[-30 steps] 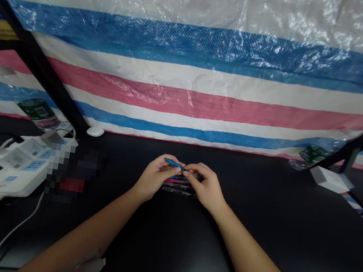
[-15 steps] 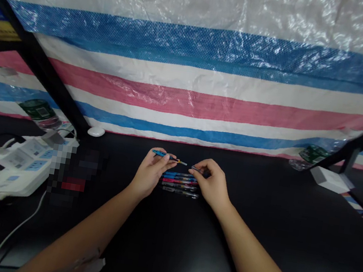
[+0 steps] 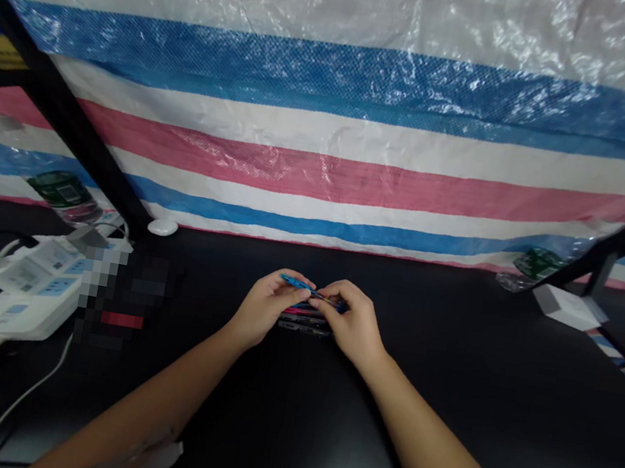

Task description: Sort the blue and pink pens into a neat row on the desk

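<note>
My left hand [image 3: 264, 307] pinches a blue pen [image 3: 297, 283] by its barrel, held just above the black table [image 3: 446, 368]. My right hand [image 3: 350, 322] is closed on the pen's other end, where a small dark cap sits between its fingertips. Both hands meet over a row of several pens [image 3: 303, 320], blue, red and black, lying side by side on the table and partly hidden under my fingers.
White power strips [image 3: 34, 283] with white cables lie at the left. A small white round object [image 3: 163, 226] sits by the striped tarp [image 3: 341, 135]. A white box [image 3: 567, 305] and plastic bottles [image 3: 535, 267] are at the right; black frame bars slant at both sides.
Half a second ago my hands were apart, the pen in the left and the cap in the right. Now they have come together again, cap end meeting the pen tip.
</note>
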`<state>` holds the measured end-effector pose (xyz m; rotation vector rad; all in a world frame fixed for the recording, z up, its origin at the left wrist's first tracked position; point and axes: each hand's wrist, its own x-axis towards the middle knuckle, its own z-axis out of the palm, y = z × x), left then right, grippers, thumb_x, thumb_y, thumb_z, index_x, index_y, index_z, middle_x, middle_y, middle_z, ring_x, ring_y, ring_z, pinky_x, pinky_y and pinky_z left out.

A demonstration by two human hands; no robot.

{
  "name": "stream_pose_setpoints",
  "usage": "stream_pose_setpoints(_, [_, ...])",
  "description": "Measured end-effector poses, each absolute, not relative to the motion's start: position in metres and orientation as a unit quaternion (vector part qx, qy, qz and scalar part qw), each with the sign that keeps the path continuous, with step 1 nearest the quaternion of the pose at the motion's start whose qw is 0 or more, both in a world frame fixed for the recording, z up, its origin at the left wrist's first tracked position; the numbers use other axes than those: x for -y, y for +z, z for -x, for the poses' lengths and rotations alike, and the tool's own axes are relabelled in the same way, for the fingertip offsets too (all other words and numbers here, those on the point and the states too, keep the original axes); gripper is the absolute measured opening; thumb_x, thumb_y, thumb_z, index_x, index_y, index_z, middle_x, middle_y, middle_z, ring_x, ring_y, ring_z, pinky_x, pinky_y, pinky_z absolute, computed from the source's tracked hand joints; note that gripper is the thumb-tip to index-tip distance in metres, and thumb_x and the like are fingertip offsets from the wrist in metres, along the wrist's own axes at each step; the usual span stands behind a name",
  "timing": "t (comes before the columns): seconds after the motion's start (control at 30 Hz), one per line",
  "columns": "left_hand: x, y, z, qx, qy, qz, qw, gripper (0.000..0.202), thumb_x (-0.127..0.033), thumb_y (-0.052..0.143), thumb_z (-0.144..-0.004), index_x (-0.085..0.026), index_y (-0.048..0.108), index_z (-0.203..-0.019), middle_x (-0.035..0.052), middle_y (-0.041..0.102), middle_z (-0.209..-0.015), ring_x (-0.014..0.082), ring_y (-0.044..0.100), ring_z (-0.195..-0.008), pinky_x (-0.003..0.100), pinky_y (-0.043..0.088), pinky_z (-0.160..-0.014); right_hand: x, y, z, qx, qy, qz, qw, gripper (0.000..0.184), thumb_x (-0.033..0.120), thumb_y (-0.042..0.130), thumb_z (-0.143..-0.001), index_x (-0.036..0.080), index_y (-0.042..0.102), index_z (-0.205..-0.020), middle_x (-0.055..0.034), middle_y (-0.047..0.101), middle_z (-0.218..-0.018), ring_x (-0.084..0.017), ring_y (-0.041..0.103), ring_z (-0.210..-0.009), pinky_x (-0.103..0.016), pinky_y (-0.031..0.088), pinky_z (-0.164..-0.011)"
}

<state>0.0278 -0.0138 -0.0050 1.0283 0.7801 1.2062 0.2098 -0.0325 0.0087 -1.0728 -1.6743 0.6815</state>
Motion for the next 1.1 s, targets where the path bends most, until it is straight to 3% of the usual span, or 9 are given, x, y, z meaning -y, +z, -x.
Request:
stream_pose_setpoints(0.1, [0.0129, -0.0053, -0.0256, -0.350, 0.528, -0.460, 0.622, 0.025, -0.026, 0.084, -0.076, -0.017, 0.073, -0.096, 0.0071, 0.076, -0.102, 0.0196, 0.071, -0.095, 0.035, 0.054, -0.091, 0.0337, 0.0100, -0.2102, 0.675, 0.325, 0.450, 0.486, 0.015, 0.035, 0.073, -0.089, 0.020, 0.072, -0.089, -0.0034, 0.070, -0.085, -0.018, 0.062, -0.077, -0.029, 0.047, -0.072])
stream_pose_setpoints(0.27, [0.0128, -0.0036, -0.0247, -0.356, 0.529, -0.473, 0.608, 0.024, -0.026, 0.083, -0.077, -0.017, 0.075, -0.097, 0.0061, 0.076, -0.098, 0.0180, 0.069, -0.091, 0.033, 0.054, -0.089, 0.0351, 0.0111, -0.2109, 0.679, 0.380, 0.457, 0.430, 0.041, 0.043, 0.049, -0.103, 0.018, 0.067, -0.076, -0.0009, 0.061, -0.068, -0.015, 0.054, -0.064, -0.027, 0.042, -0.062])
stream_pose_setpoints(0.4, [0.0133, -0.0038, -0.0256, -0.357, 0.532, -0.474, 0.604, 0.022, -0.025, 0.083, -0.078, -0.017, 0.075, -0.097, 0.0050, 0.076, -0.095, 0.0156, 0.069, -0.088, 0.029, 0.053, -0.086, 0.0352, 0.0094, -0.2090, 0.687, 0.333, 0.438, 0.474, 0.019, 0.037, 0.065, -0.095, 0.019, 0.069, -0.101, -0.0031, 0.063, -0.085, -0.017, 0.058, -0.074, -0.028, 0.045, -0.068])
stream_pose_setpoints(0.57, [0.0142, -0.0051, -0.0274, -0.357, 0.530, -0.461, 0.616, 0.024, -0.027, 0.085, -0.074, -0.017, 0.071, -0.091, 0.0044, 0.076, -0.090, 0.0166, 0.070, -0.085, 0.031, 0.055, -0.083, 0.0367, 0.0095, -0.2083, 0.720, 0.250, 0.408, 0.503, 0.005, 0.025, 0.070, -0.091, 0.021, 0.068, -0.094, -0.0038, 0.063, -0.088, -0.018, 0.060, -0.079, -0.030, 0.046, -0.071])
stream_pose_setpoints(0.9, [0.0153, -0.0041, -0.0271, -0.331, 0.536, -0.465, 0.622, 0.023, -0.023, 0.084, -0.076, -0.018, 0.073, -0.095, 0.0051, 0.077, -0.099, 0.0183, 0.072, -0.095, 0.032, 0.056, -0.090, 0.0344, 0.0097, -0.2090, 0.684, 0.288, 0.429, 0.515, 0.008, 0.029, 0.076, -0.087, 0.021, 0.074, -0.090, -0.0045, 0.070, -0.086, -0.019, 0.065, -0.080, -0.031, 0.049, -0.073])
stream_pose_setpoints(1.1, [0.0150, -0.0051, -0.0262, -0.364, 0.522, -0.464, 0.616, 0.023, -0.025, 0.087, -0.072, -0.018, 0.073, -0.089, 0.0021, 0.076, -0.085, 0.0147, 0.071, -0.081, 0.028, 0.055, -0.082, 0.0368, 0.0086, -0.2060, 0.681, 0.281, 0.431, 0.521, 0.010, 0.030, 0.076, -0.086, 0.021, 0.072, -0.088, -0.0032, 0.068, -0.084, -0.018, 0.062, -0.076, -0.029, 0.048, -0.069])
